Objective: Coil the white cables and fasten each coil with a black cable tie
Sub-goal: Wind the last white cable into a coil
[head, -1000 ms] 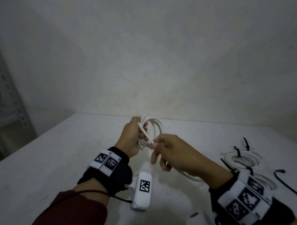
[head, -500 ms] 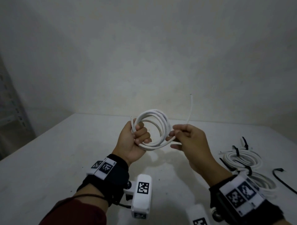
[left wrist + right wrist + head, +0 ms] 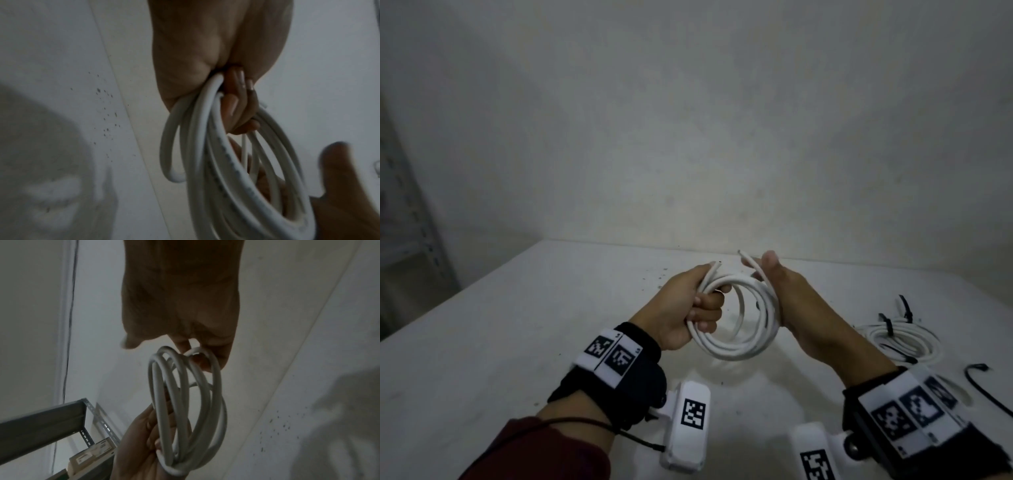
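Observation:
Both hands hold a coil of white cable [image 3: 736, 346] above the table [image 3: 517, 329]. My left hand [image 3: 688, 308] grips the coil's left side, fingers curled through the loops [image 3: 205, 146]. On the right side, my right hand [image 3: 791, 301] pinches the last turn [image 3: 197, 353]; the free cable end [image 3: 743, 255] sticks up beside its thumb. Another cut end pokes out above the left fist. No tie is on this coil. A loose black cable tie [image 3: 986, 387] lies at the table's right edge.
At the right, a white coil [image 3: 907, 342] bound with black ties lies on the table. A grey wall rises behind the table's far edge. A metal shelf frame [image 3: 51, 418] stands to the left, with a box on it.
The last loose length has been laid onto the coil: the tail that stood high above my right hand is now a short stub. The coil has dropped lower and tilted flatter.

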